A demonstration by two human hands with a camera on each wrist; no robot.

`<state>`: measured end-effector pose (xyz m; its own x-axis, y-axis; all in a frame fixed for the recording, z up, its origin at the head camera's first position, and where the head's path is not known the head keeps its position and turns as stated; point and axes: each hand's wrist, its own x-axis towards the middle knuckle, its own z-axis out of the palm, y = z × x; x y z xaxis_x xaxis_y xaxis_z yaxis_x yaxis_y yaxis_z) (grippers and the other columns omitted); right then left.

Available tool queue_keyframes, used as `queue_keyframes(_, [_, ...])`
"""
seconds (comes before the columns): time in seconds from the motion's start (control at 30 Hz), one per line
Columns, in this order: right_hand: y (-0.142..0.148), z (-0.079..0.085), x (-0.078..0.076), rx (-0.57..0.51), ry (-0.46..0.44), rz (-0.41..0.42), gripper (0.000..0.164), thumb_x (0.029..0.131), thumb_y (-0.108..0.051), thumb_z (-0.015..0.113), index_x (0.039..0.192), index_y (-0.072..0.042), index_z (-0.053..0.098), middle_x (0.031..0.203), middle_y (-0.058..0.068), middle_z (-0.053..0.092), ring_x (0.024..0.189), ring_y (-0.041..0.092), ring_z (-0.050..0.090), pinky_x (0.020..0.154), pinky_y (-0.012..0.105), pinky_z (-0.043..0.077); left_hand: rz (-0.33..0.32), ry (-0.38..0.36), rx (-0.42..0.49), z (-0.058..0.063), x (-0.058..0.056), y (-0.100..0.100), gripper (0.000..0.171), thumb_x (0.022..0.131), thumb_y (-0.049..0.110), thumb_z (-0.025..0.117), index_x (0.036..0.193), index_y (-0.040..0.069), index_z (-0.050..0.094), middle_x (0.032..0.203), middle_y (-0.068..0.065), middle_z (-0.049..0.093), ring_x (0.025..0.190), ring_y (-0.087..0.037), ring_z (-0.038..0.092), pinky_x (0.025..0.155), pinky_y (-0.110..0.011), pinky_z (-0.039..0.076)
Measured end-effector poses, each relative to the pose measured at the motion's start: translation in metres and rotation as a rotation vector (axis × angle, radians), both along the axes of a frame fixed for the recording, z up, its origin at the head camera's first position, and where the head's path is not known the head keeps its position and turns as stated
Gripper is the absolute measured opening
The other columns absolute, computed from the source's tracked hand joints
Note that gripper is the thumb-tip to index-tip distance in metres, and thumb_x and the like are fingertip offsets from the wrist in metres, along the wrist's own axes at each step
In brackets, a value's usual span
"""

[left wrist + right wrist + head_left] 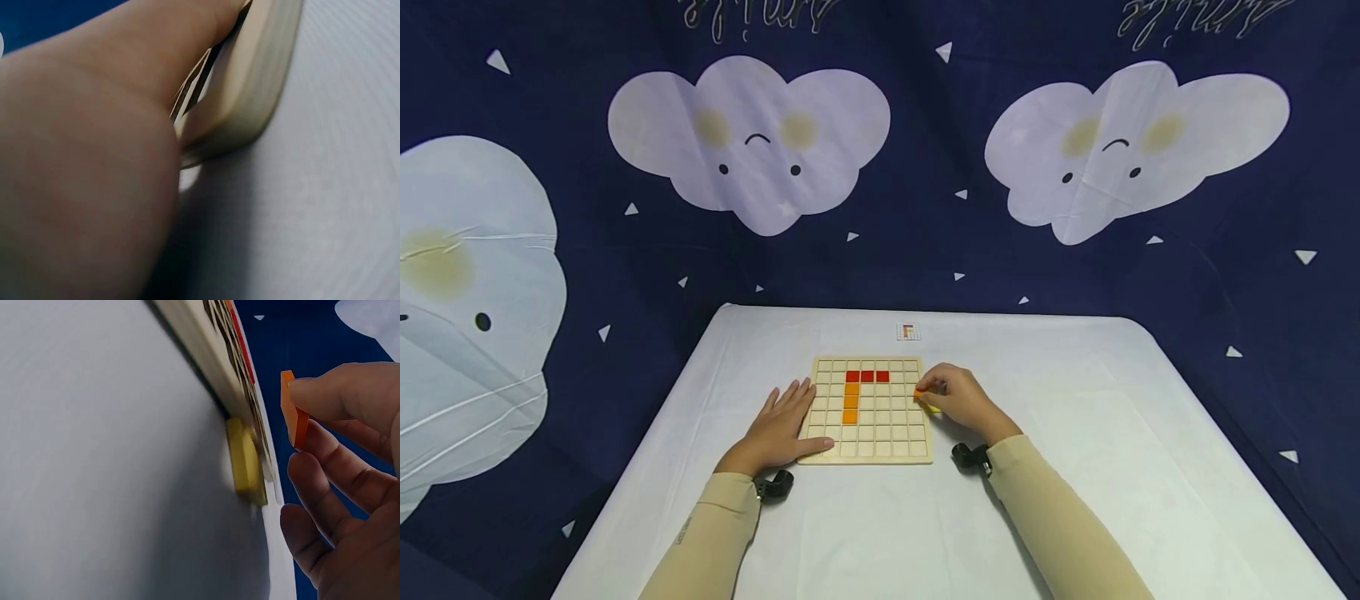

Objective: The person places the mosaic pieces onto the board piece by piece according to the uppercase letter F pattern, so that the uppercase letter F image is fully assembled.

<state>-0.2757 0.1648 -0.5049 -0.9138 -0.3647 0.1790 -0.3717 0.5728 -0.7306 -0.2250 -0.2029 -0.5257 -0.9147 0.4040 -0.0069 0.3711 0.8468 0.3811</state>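
Observation:
A square wooden grid board (897,433) lies on the table. Three red tiles (867,377) form a row in its upper part, and three orange tiles (851,402) run down in a column under the leftmost red one. My left hand (778,429) rests with fingers extended along the board's left edge, its thumb over the lower left cells. Just past the right edge, my right hand (961,396) pinches an orange tile (290,409) between thumb and fingers. Beneath that hand a yellow tile (244,456) lies on the table beside the board.
A small printed card (908,332) with a coloured grid pattern lies beyond the board. White cloth covers the table (1075,400). A dark blue curtain (925,250) with clouds hangs behind it. Each wrist wears a black camera (972,457).

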Motion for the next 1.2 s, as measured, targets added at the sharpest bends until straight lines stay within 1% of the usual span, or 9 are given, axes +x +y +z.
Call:
queue_keyframes(0.1, [-0.005, 0.002, -0.001, -0.007, 0.013, 0.022, 0.013, 0.092, -0.003, 0.082, 0.099, -0.015, 0.08, 0.102, -0.007, 0.07, 0.097, 0.016, 0.063, 0.086, 0.037, 0.056, 0.003, -0.005, -0.014, 0.0, 0.0, 0.0, 0.12, 0.087, 0.078, 0.064, 0.166, -0.001, 0.022, 0.173, -0.017, 0.013, 0.159, -0.032, 0.008, 0.126, -0.054, 0.0])
queue_keyframes(0.23, [-0.012, 0.004, 0.0, -0.017, 0.036, 0.063, 0.012, 0.093, -0.002, 0.081, 0.1, -0.012, 0.08, 0.102, -0.004, 0.07, 0.096, 0.017, 0.064, 0.085, 0.038, 0.057, 0.006, -0.015, -0.026, 0.001, 0.0, 0.0, 0.12, 0.087, 0.079, 0.063, 0.167, 0.001, 0.02, 0.173, -0.015, 0.012, 0.16, -0.03, 0.006, 0.126, -0.052, -0.002])
queue_keyframes(0.4, [-0.023, 0.007, 0.0, -0.015, 0.029, 0.09, 0.011, 0.094, -0.004, 0.08, 0.102, -0.012, 0.08, 0.103, -0.004, 0.07, 0.096, 0.016, 0.064, 0.084, 0.036, 0.057, 0.006, -0.019, -0.019, 0.002, 0.0, 0.0, 0.12, 0.087, 0.078, 0.064, 0.166, -0.001, 0.021, 0.173, -0.016, 0.012, 0.159, -0.032, 0.007, 0.126, -0.054, -0.001])
queue_keyframes(0.67, [-0.039, 0.009, -0.002, -0.005, 0.023, 0.143, 0.012, 0.096, -0.005, 0.079, 0.105, -0.013, 0.079, 0.105, -0.005, 0.07, 0.092, 0.014, 0.063, 0.083, 0.034, 0.057, 0.001, 0.001, -0.008, 0.0, 0.0, 0.002, 0.119, 0.087, 0.079, 0.064, 0.166, -0.001, 0.023, 0.173, -0.016, 0.015, 0.159, -0.032, 0.009, 0.126, -0.055, 0.0])
queue_keyframes(0.87, [-0.054, 0.01, -0.001, 0.008, 0.042, 0.17, 0.01, 0.095, -0.007, 0.08, 0.104, -0.012, 0.079, 0.105, -0.005, 0.07, 0.092, 0.013, 0.062, 0.082, 0.031, 0.057, 0.007, -0.018, -0.026, 0.001, -0.001, 0.001, 0.12, 0.087, 0.08, 0.063, 0.166, 0.0, 0.021, 0.173, -0.016, 0.012, 0.159, -0.031, 0.007, 0.126, -0.053, -0.001])
queue_keyframes(1.0, [-0.066, 0.01, 0.0, 0.002, 0.035, 0.2, 0.01, 0.095, -0.007, 0.08, 0.104, -0.012, 0.079, 0.104, -0.005, 0.07, 0.091, 0.012, 0.064, 0.082, 0.029, 0.057, 0.007, -0.02, -0.035, 0.001, -0.001, 0.001, 0.12, 0.087, 0.081, 0.062, 0.166, -0.001, 0.021, 0.173, -0.016, 0.013, 0.159, -0.032, 0.007, 0.126, -0.054, -0.001])
queue_keyframes(1.2, [-0.084, 0.011, 0.004, -0.005, 0.014, 0.252, 0.01, 0.096, -0.007, 0.079, 0.105, -0.011, 0.078, 0.104, -0.007, 0.07, 0.095, 0.01, 0.066, 0.086, 0.03, 0.057, -0.006, -0.015, -0.03, 0.003, 0.0, 0.001, 0.119, 0.088, 0.08, 0.061, 0.166, 0.0, 0.021, 0.173, -0.016, 0.014, 0.159, -0.032, 0.008, 0.126, -0.054, -0.001])
